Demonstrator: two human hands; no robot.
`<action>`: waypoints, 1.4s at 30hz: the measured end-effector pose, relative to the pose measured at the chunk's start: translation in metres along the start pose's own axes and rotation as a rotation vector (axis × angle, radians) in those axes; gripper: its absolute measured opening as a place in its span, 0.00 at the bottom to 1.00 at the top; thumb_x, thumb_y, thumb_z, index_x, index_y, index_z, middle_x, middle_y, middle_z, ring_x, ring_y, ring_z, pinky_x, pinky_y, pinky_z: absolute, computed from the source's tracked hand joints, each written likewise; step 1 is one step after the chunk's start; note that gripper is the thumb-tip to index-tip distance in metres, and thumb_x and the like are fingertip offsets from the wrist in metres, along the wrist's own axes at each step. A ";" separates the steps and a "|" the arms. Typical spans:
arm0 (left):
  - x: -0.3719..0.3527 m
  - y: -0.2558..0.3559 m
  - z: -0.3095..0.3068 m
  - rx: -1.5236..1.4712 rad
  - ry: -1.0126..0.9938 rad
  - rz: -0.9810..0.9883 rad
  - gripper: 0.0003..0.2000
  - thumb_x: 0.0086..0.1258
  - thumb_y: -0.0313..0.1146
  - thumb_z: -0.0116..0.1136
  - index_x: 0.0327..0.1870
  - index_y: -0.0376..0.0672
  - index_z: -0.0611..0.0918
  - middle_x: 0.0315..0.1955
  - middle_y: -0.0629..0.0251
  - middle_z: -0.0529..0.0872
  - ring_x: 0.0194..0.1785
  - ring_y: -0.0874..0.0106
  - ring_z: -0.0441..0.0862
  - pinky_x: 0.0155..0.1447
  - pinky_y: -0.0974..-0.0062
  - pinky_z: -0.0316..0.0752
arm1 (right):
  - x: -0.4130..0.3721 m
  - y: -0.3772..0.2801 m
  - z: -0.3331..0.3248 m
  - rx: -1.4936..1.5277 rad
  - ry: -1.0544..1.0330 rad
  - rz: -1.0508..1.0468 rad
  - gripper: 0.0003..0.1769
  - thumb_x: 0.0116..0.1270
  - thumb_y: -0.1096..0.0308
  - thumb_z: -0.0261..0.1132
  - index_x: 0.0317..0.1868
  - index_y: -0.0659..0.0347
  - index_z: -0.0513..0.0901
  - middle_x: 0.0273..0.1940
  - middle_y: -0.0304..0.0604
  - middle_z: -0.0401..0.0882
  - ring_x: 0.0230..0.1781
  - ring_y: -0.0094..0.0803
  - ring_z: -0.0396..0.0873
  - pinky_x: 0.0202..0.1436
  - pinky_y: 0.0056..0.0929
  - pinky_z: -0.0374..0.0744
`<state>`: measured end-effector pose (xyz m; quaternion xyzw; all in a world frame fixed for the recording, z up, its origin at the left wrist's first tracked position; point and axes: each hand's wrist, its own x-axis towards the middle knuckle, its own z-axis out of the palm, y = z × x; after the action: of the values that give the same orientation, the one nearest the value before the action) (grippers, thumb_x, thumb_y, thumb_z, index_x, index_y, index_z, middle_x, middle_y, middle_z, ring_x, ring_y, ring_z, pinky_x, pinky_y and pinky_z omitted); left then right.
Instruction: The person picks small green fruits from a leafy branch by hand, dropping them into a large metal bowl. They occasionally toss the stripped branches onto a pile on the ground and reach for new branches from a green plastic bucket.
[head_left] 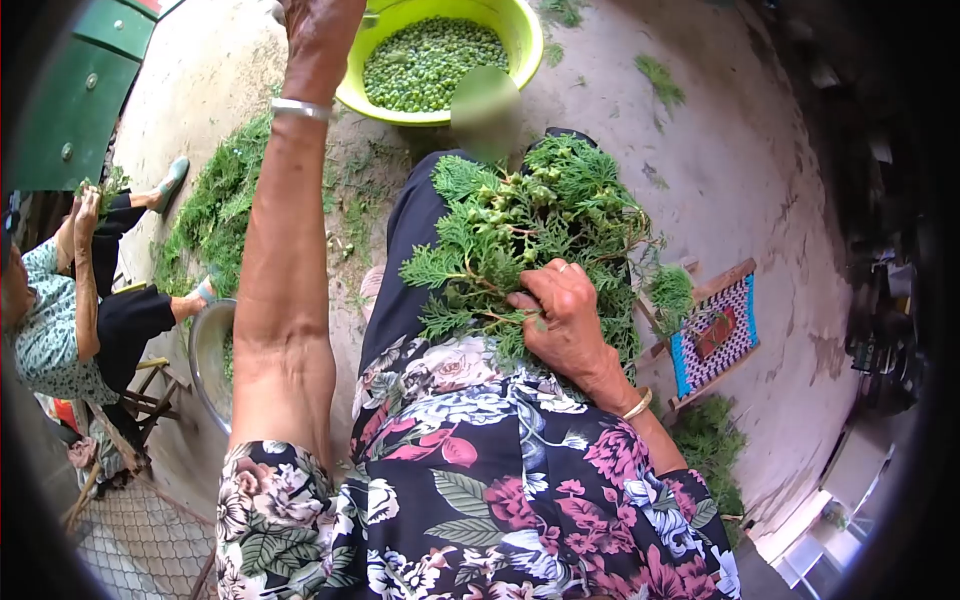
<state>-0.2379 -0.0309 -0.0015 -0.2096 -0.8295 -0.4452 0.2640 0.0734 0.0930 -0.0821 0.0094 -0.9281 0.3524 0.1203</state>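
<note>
A leafy green arborvitae branch (560,215) with clusters of small green cones lies across my lap. My right hand (565,310) is closed on its stems near the lower edge, thumb and fingers pinched together. My left hand (322,45) reaches far forward, beside the left rim of a yellow-green basin (527,70). The top edge of the view cuts off its fingers, so their grip is hidden. Many small round green cones (425,65) fill the bottom of the basin. A blurred round patch covers part of the basin's near rim.
At left, a seated person (60,320) holds a green sprig. A metal basin (212,360) stands by my left arm, near a heap of cut branches (225,205). To the right are a woven-seat stool (715,335) and more greenery (708,445). Loose sprigs (660,82) lie on the ground.
</note>
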 end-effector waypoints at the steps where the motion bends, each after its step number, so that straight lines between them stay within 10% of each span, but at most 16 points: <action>1: 0.004 -0.022 0.009 0.261 0.132 0.182 0.24 0.72 0.45 0.58 0.60 0.36 0.78 0.63 0.41 0.71 0.70 0.44 0.60 0.74 0.54 0.53 | 0.001 -0.002 -0.003 0.057 -0.001 0.031 0.08 0.48 0.78 0.69 0.28 0.63 0.77 0.25 0.48 0.73 0.31 0.45 0.73 0.37 0.41 0.68; 3: 0.002 -0.024 -0.009 0.805 0.194 0.529 0.26 0.70 0.45 0.61 0.60 0.31 0.77 0.59 0.41 0.76 0.69 0.46 0.65 0.74 0.56 0.56 | -0.001 0.000 -0.004 0.132 0.013 0.082 0.08 0.49 0.79 0.69 0.29 0.64 0.76 0.25 0.48 0.73 0.31 0.45 0.73 0.37 0.41 0.68; 4: -0.010 0.006 -0.011 0.361 0.252 0.200 0.23 0.70 0.43 0.61 0.58 0.32 0.79 0.56 0.43 0.79 0.63 0.52 0.73 0.69 0.59 0.65 | -0.001 0.001 -0.005 0.206 0.029 0.129 0.08 0.50 0.79 0.68 0.30 0.65 0.76 0.26 0.49 0.73 0.31 0.46 0.73 0.37 0.41 0.69; 6: -0.033 0.031 -0.028 0.186 0.213 0.158 0.13 0.67 0.26 0.62 0.49 0.26 0.81 0.43 0.51 0.86 0.48 0.69 0.84 0.45 0.78 0.79 | 0.002 0.000 -0.012 0.239 -0.014 0.158 0.09 0.51 0.79 0.68 0.31 0.67 0.76 0.27 0.50 0.72 0.31 0.47 0.72 0.36 0.41 0.69; 10: -0.102 0.064 -0.055 -0.361 0.122 -0.250 0.05 0.65 0.25 0.65 0.34 0.32 0.84 0.24 0.66 0.85 0.25 0.80 0.79 0.29 0.84 0.72 | 0.004 0.001 -0.019 0.303 -0.091 0.267 0.09 0.54 0.79 0.68 0.32 0.68 0.75 0.26 0.49 0.71 0.28 0.43 0.71 0.34 0.36 0.70; 13: -0.148 0.068 -0.074 -0.520 -0.180 -0.449 0.04 0.65 0.25 0.65 0.35 0.33 0.84 0.22 0.70 0.83 0.23 0.82 0.77 0.28 0.84 0.72 | 0.009 -0.002 -0.024 0.451 -0.051 0.350 0.09 0.59 0.76 0.69 0.33 0.69 0.75 0.28 0.44 0.76 0.27 0.26 0.71 0.32 0.26 0.71; 19: -0.198 0.084 -0.083 -0.548 -0.586 -0.552 0.08 0.64 0.27 0.66 0.37 0.31 0.83 0.23 0.61 0.85 0.27 0.78 0.82 0.31 0.77 0.74 | 0.007 -0.003 -0.022 0.505 -0.031 0.391 0.06 0.60 0.77 0.67 0.36 0.68 0.78 0.25 0.42 0.77 0.26 0.27 0.73 0.34 0.27 0.73; 22: -0.194 0.079 -0.076 -0.476 -0.712 -0.285 0.08 0.63 0.26 0.67 0.40 0.32 0.84 0.27 0.64 0.87 0.29 0.81 0.79 0.32 0.81 0.73 | 0.007 -0.003 -0.018 0.500 -0.016 0.368 0.06 0.60 0.77 0.67 0.36 0.68 0.78 0.26 0.42 0.78 0.27 0.27 0.74 0.35 0.27 0.74; 26: -0.195 0.075 -0.072 -0.401 -0.549 -0.313 0.06 0.66 0.27 0.64 0.36 0.33 0.83 0.21 0.69 0.83 0.23 0.80 0.76 0.28 0.78 0.70 | 0.006 -0.005 -0.021 0.471 -0.046 0.356 0.07 0.60 0.77 0.67 0.37 0.68 0.79 0.27 0.43 0.79 0.28 0.29 0.75 0.35 0.28 0.74; 31: -0.175 0.056 -0.082 -0.993 -0.192 -0.895 0.05 0.69 0.26 0.59 0.37 0.33 0.82 0.24 0.65 0.84 0.23 0.82 0.77 0.25 0.86 0.71 | 0.004 -0.001 -0.031 0.430 -0.062 0.354 0.07 0.59 0.77 0.67 0.37 0.68 0.79 0.28 0.44 0.80 0.28 0.28 0.76 0.35 0.28 0.74; 34: -0.180 0.058 -0.087 -0.947 -0.654 -0.995 0.06 0.63 0.24 0.58 0.38 0.32 0.84 0.26 0.63 0.86 0.22 0.83 0.77 0.24 0.88 0.71 | 0.004 0.001 -0.028 0.500 -0.059 0.363 0.06 0.59 0.78 0.67 0.37 0.68 0.79 0.29 0.43 0.81 0.27 0.26 0.75 0.35 0.27 0.74; 37: -0.201 0.071 -0.067 -0.777 -0.633 -0.933 0.06 0.62 0.24 0.60 0.37 0.32 0.85 0.25 0.64 0.86 0.23 0.80 0.78 0.26 0.82 0.72 | 0.004 0.000 -0.027 0.553 -0.050 0.371 0.07 0.60 0.78 0.66 0.38 0.68 0.80 0.29 0.43 0.82 0.27 0.25 0.75 0.35 0.27 0.74; 39: -0.206 0.069 -0.055 -0.509 -0.752 -0.554 0.07 0.61 0.25 0.62 0.37 0.32 0.85 0.22 0.65 0.85 0.24 0.78 0.79 0.29 0.76 0.73 | 0.004 -0.001 -0.026 0.561 -0.051 0.356 0.07 0.60 0.78 0.66 0.39 0.68 0.80 0.29 0.42 0.82 0.27 0.25 0.75 0.35 0.27 0.75; 42: -0.214 0.068 -0.045 -0.634 -0.765 -0.688 0.07 0.60 0.26 0.63 0.36 0.32 0.85 0.21 0.64 0.84 0.26 0.78 0.79 0.32 0.73 0.73 | 0.004 -0.001 -0.025 0.574 -0.060 0.355 0.06 0.60 0.79 0.66 0.39 0.68 0.80 0.28 0.43 0.82 0.27 0.25 0.76 0.35 0.26 0.75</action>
<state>-0.0216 -0.0579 -0.0712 -0.1428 -0.7128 -0.6235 -0.2876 0.0753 0.1091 -0.0628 -0.1083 -0.7815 0.6141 0.0219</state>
